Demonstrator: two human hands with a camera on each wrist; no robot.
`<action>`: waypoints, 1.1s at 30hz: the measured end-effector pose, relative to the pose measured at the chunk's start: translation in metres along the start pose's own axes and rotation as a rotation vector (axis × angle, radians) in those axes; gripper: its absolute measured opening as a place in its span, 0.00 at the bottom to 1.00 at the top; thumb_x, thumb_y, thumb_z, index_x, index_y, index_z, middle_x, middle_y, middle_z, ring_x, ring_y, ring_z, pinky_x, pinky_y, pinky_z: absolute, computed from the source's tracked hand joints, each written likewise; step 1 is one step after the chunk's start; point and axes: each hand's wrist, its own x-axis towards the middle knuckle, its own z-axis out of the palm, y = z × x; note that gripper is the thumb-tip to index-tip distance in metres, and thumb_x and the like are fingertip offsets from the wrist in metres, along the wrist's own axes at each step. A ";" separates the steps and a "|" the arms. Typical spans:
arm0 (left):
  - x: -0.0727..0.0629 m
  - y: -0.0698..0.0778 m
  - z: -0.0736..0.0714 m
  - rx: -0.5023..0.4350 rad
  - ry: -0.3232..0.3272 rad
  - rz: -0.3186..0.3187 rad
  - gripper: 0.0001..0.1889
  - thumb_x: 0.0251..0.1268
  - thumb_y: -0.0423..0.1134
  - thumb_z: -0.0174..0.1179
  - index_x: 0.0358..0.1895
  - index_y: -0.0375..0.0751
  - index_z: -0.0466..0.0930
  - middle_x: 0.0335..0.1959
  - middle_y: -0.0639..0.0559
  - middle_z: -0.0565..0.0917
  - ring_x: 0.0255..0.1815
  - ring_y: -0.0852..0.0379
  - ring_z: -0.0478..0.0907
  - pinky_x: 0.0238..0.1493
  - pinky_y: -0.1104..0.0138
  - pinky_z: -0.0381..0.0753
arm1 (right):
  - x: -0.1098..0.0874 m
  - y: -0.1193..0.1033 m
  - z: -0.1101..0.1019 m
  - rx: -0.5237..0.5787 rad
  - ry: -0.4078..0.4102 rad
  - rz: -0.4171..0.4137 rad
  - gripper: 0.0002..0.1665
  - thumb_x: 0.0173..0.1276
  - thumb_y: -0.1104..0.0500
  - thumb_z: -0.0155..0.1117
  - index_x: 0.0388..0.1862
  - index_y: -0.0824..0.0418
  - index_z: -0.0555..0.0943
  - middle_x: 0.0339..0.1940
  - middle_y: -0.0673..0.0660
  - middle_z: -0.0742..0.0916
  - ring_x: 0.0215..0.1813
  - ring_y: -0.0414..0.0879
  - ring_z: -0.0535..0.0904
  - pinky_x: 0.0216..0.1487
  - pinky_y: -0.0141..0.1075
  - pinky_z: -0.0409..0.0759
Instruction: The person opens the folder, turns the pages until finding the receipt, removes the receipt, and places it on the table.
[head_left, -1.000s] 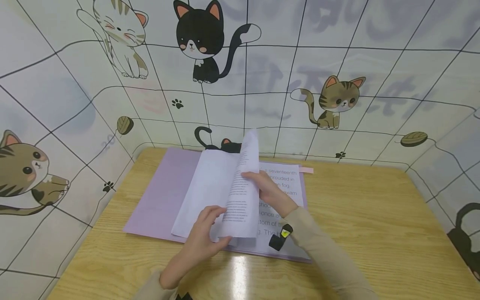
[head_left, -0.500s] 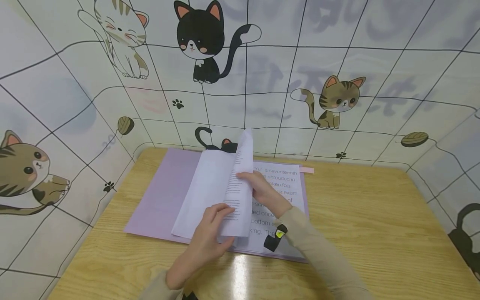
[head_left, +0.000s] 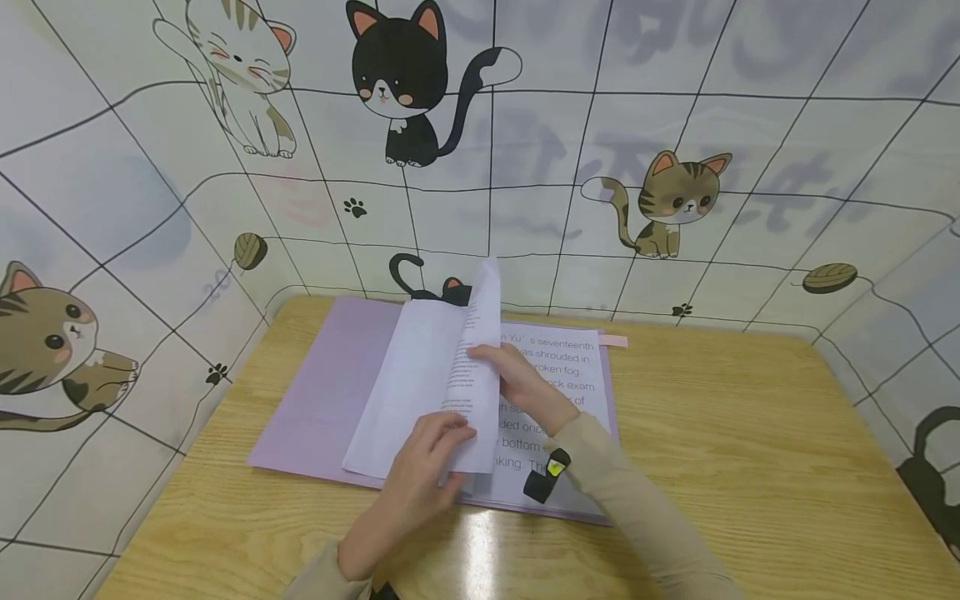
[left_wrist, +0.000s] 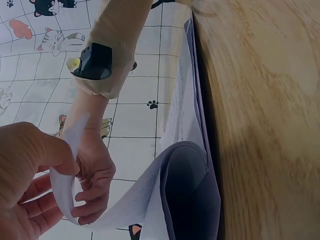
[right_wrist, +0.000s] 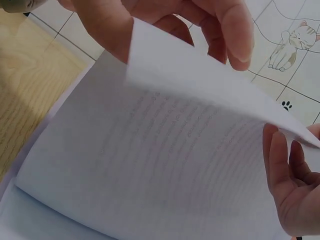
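A purple folder (head_left: 322, 375) lies spread on the wooden table, a blank white sheet (head_left: 397, 375) on its left and large printed text (head_left: 558, 392) on its right. Between them a printed page (head_left: 480, 375) stands raised and curled. My right hand (head_left: 528, 383) pinches this page partway up, thumb on its left face, fingers behind. Nearer me, my left hand (head_left: 420, 467) sits at the page's lower part, its bent fingers loosely spread. In the right wrist view, the left hand (right_wrist: 165, 25) is partly behind the page edge, so its contact is unclear.
A pink tab (head_left: 613, 341) sticks out from the folder's right edge. Behind the table (head_left: 720, 433) rises a wall covering (head_left: 547, 208) with printed cats. A black strap (head_left: 546, 477) with a yellow mark hangs at my right wrist.
The raised page has moved slightly left with my right hand, uncovering more of the text on the right. My left hand has shifted a little right, closer against the page.
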 end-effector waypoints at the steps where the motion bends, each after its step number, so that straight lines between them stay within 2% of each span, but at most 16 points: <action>1: -0.001 -0.001 0.000 0.001 0.003 0.003 0.30 0.23 0.20 0.66 0.44 0.33 0.77 0.49 0.42 0.75 0.52 0.47 0.72 0.52 0.65 0.74 | 0.000 0.000 0.000 -0.004 -0.002 -0.001 0.29 0.66 0.61 0.53 0.66 0.66 0.64 0.58 0.67 0.76 0.49 0.49 0.80 0.52 0.42 0.78; 5: -0.003 -0.004 -0.002 0.014 0.032 0.011 0.30 0.23 0.16 0.64 0.44 0.32 0.77 0.47 0.42 0.75 0.50 0.47 0.73 0.46 0.65 0.79 | -0.002 0.001 0.000 -0.036 0.000 -0.007 0.28 0.67 0.60 0.52 0.65 0.66 0.66 0.52 0.63 0.80 0.47 0.47 0.81 0.49 0.39 0.79; 9: -0.005 -0.006 -0.005 0.018 0.062 0.000 0.30 0.24 0.15 0.60 0.44 0.31 0.77 0.46 0.42 0.76 0.49 0.47 0.73 0.45 0.65 0.79 | -0.004 0.000 0.002 -0.085 0.011 -0.014 0.28 0.67 0.59 0.52 0.65 0.66 0.66 0.50 0.60 0.81 0.45 0.45 0.81 0.46 0.36 0.79; 14: -0.009 -0.008 -0.009 0.054 0.072 -0.069 0.32 0.21 0.13 0.57 0.44 0.31 0.76 0.45 0.42 0.76 0.48 0.48 0.74 0.45 0.67 0.79 | -0.008 -0.002 0.001 -0.128 -0.028 -0.039 0.31 0.67 0.57 0.52 0.68 0.65 0.63 0.53 0.61 0.80 0.45 0.44 0.80 0.47 0.36 0.77; 19: -0.015 -0.013 -0.011 0.086 0.097 -0.145 0.36 0.16 0.10 0.54 0.45 0.31 0.75 0.44 0.41 0.75 0.46 0.48 0.76 0.36 0.68 0.81 | -0.013 -0.002 -0.005 -0.147 -0.064 -0.075 0.34 0.67 0.55 0.53 0.70 0.64 0.60 0.54 0.61 0.80 0.46 0.45 0.80 0.48 0.38 0.76; 22: -0.018 -0.016 -0.013 0.071 0.113 -0.178 0.37 0.15 0.08 0.54 0.45 0.31 0.74 0.44 0.41 0.75 0.43 0.49 0.76 0.34 0.68 0.81 | -0.015 -0.003 -0.010 -0.146 -0.041 -0.071 0.30 0.67 0.54 0.53 0.65 0.65 0.64 0.53 0.60 0.80 0.45 0.45 0.80 0.47 0.37 0.77; 27: -0.022 -0.023 -0.015 0.048 0.129 -0.204 0.37 0.14 0.06 0.54 0.45 0.27 0.73 0.42 0.39 0.75 0.37 0.50 0.76 0.31 0.68 0.81 | -0.014 -0.004 -0.022 -0.144 -0.008 -0.053 0.27 0.68 0.53 0.54 0.59 0.68 0.67 0.55 0.65 0.78 0.45 0.46 0.80 0.46 0.36 0.77; 31: -0.025 -0.028 -0.017 0.045 0.135 -0.227 0.36 0.15 0.06 0.56 0.44 0.27 0.72 0.40 0.40 0.75 0.34 0.52 0.75 0.30 0.69 0.80 | -0.014 -0.004 -0.035 -0.149 0.023 -0.037 0.28 0.68 0.54 0.54 0.60 0.70 0.66 0.49 0.59 0.81 0.45 0.47 0.80 0.48 0.37 0.77; 33: -0.026 -0.030 -0.019 0.047 0.141 -0.240 0.36 0.15 0.06 0.56 0.43 0.26 0.72 0.38 0.41 0.75 0.33 0.53 0.75 0.30 0.70 0.80 | -0.015 -0.003 -0.041 -0.141 0.035 -0.040 0.25 0.69 0.54 0.54 0.57 0.70 0.68 0.44 0.55 0.82 0.45 0.48 0.80 0.47 0.37 0.77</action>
